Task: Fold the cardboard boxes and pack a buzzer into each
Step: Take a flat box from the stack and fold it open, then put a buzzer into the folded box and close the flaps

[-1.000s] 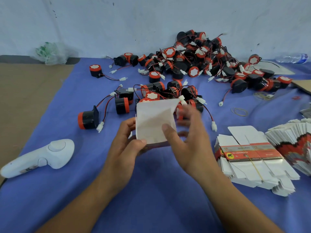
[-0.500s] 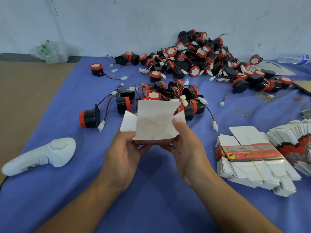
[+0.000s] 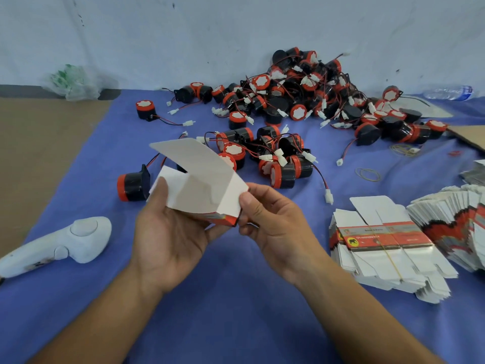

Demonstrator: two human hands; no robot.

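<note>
White cardboard, its unprinted inner faces turned toward the camera, forms the half-folded cardboard box (image 3: 202,190) held at the centre of the frame above the blue cloth (image 3: 236,324). The box's long axis runs from its red printed corner at the lower right up to the tip of the big lid flap at the upper left, and its open mouth is tilted up and away. The box is cradled from below in the left hand (image 3: 168,232), whose thumb is pressed on the small left flap, with the other fingers hidden behind. The right side flap is pinched at its edge by the right hand (image 3: 273,224).

A heap of black-and-red buzzers (image 3: 301,95) with wires is piled at the upper right, and a lone buzzer (image 3: 132,186) lies on its side just left of the box. Banded flat boxes (image 3: 380,248) are stacked at the right, and a white controller (image 3: 65,240) lies at the lower left.
</note>
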